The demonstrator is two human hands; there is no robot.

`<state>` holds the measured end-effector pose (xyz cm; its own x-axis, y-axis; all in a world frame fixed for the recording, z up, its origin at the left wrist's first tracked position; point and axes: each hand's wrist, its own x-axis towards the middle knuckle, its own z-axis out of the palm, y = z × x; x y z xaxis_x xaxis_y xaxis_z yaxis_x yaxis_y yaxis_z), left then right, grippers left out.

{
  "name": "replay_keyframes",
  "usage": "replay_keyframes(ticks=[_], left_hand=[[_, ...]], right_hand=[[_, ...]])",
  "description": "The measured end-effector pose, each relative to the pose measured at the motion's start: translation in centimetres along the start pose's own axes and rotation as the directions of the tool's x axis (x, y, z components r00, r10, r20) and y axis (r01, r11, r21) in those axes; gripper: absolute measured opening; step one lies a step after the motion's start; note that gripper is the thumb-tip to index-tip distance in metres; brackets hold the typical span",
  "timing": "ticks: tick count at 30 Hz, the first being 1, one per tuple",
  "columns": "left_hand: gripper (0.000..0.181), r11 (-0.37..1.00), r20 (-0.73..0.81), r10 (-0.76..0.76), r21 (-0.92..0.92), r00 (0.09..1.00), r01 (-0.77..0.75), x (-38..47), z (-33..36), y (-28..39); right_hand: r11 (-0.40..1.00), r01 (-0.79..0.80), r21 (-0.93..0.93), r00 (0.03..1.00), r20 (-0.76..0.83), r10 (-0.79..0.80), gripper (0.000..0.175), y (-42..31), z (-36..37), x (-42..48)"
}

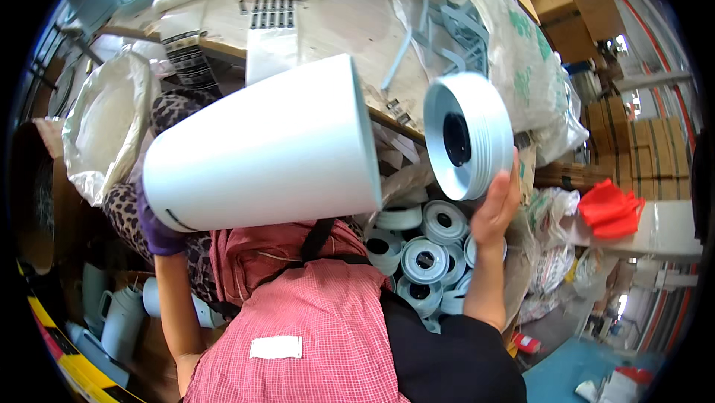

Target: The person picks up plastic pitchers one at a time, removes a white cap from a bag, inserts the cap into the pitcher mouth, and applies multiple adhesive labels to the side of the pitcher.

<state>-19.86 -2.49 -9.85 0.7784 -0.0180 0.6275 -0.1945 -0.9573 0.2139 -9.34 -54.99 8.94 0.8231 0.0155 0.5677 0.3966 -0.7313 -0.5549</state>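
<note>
A large pale-blue tapered plastic vessel (262, 151) lies tilted across the front of me, its wide rim towards the right. My left hand (159, 218), in a purple glove or cuff, holds its narrow end from behind; the fingers are mostly hidden. On the right, my bare right hand (497, 202) grips a round pale-blue threaded collar (475, 135) with a black centre. The collar and the vessel's rim are apart. Below, between my right arm and lap, lie several similar round parts (424, 260) in a lined container.
The worktable (335, 28) bears sheets of small labels (272, 13) and a plastic bag (519, 56) with pale-blue handle-like strips (458, 28). A bag-lined bin (103, 118) stands left. Pale-blue jugs (122, 316) lie lower left; cardboard boxes (653, 149) are stacked right.
</note>
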Motion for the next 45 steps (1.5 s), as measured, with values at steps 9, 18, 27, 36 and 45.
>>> replay_keyframes(ticks=[9,18,27,36,45], left_hand=[[0.04,0.9,0.105,-0.365,-0.214,0.925,0.38,-4.5,1.6,3.1],[0.05,0.673,-0.378,-0.718,-0.591,0.584,0.445,-1.0,-6.1,3.4],[0.039,0.17,0.051,-0.861,-0.909,0.506,0.38,-5.5,-5.7,2.0],[0.041,0.936,-0.064,-0.324,0.121,0.944,0.33,-6.9,-3.8,2.8],[0.046,0.897,-0.524,-0.44,-0.28,0.729,0.341,-2.2,-12.1,5.6]], right_hand=[[0.634,0.717,0.29,0.655,0.031,-0.755,0.074,-7.2,8.2,3.3],[0.77,0.44,0.461,0.883,-0.066,-0.465,0.078,-7.7,16.3,2.1],[0.599,0.657,0.458,0.685,-0.03,-0.728,0.072,-8.6,13.1,4.8],[0.569,0.672,0.475,0.645,0.002,-0.764,0.073,-9.0,12.8,3.2],[0.506,-0.765,0.398,0.458,0.889,-0.009,0.059,-7.5,23.6,1.0]])
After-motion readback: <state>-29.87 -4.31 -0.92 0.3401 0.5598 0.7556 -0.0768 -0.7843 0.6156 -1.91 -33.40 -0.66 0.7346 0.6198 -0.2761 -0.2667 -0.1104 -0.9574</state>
